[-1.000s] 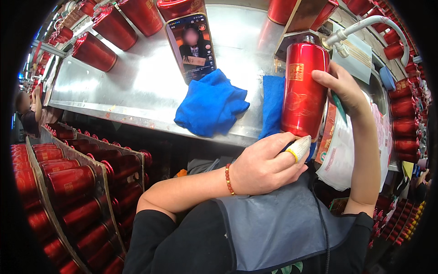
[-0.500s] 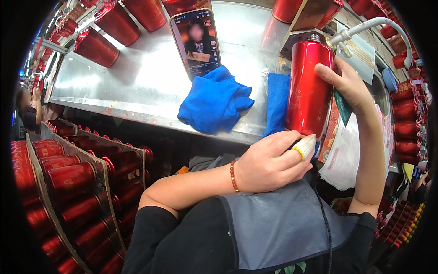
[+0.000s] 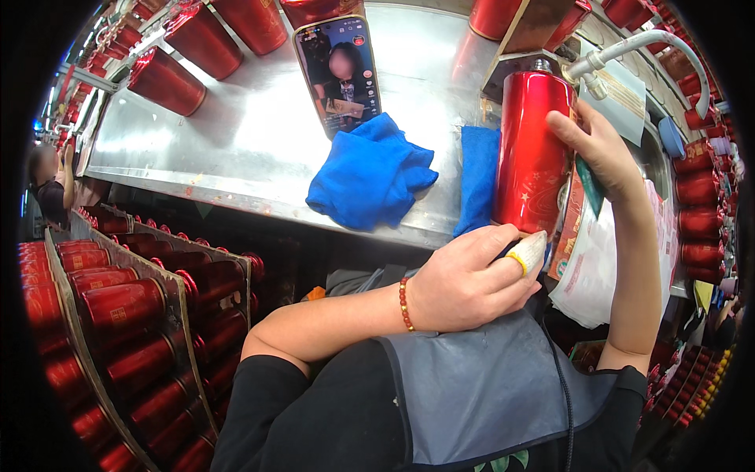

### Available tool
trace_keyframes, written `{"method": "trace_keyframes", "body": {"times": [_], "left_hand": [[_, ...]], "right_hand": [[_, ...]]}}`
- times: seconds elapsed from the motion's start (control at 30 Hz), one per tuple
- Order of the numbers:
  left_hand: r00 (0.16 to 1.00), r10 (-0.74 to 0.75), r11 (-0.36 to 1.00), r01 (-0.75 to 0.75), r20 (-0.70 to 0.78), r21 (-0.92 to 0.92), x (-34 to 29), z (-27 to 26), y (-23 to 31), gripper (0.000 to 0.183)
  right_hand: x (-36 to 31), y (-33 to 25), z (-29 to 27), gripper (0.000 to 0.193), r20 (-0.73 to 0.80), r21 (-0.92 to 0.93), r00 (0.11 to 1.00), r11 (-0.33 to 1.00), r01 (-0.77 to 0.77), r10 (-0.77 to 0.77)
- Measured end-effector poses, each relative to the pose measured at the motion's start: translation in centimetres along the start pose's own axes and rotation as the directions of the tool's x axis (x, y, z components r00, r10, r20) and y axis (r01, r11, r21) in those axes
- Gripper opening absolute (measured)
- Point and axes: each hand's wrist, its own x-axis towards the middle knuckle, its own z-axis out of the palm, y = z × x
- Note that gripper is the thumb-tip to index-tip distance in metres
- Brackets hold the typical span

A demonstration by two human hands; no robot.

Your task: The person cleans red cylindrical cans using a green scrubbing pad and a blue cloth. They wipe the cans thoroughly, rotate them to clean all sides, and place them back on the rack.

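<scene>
Right hand (image 3: 598, 145) clasping tall glossy red metal bottle (image 3: 533, 149), standing upright at steel bench (image 3: 236, 149) edge. Left hand (image 3: 472, 279) closing around bottle's base, taped fingertip (image 3: 528, 252) pressing. Crumpled blue cloth (image 3: 370, 173) lying beside, untouched; wiping apparently not begun.

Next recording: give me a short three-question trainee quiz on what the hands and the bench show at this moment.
1. True or false: the right hand grips the upright red bottle near its upper part.
2. Multiple choice: what lies crumpled on the steel bench just in front of the propped phone? A) a blue cloth B) a yellow sponge C) a white glove
3. Fill in: the left hand is at the bottle's ____ end and wears a beaded bracelet on the wrist.

Key: 1 true; 2 A; 3 bottom.
</scene>
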Motion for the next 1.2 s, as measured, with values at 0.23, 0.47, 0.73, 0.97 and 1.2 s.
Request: {"method": "trace_keyframes", "body": {"times": [0.23,0.47,0.73,0.97,1.2], "left_hand": [[0.999,0.005,0.999,-0.006,-0.031,-0.034,0.1,0.4,0.0,0.025],[0.999,0.003,1.0,-0.003,-0.031,0.003,-0.1,0.4,0.1,0.026],[1.0,0.002,1.0,-0.002,-0.005,-0.001,0.2,0.1,0.1,0.027],[1.0,0.021,0.999,-0.021,-0.003,0.029,0.2,0.2,0.3,0.028],[1.0,0.015,1.0,-0.014,-0.01,0.025,0.2,0.3,0.3,0.029]], "right_hand": [[0.5,3.7,-1.7,0.083,0.147,0.363,0.984,0.92,-0.148,0.101],[0.0,0.1,-0.9,0.078,0.104,0.006,0.993,0.998,-0.06,0.059],[0.8,3.6,-2.3,0.076,0.19,0.222,0.978,0.966,-0.133,0.091],[0.2,1.5,-2.9,0.074,0.224,0.108,0.965,0.981,-0.164,0.137],[0.6,3.9,-2.7,0.078,0.225,0.196,0.968,0.969,-0.153,0.107]]}}
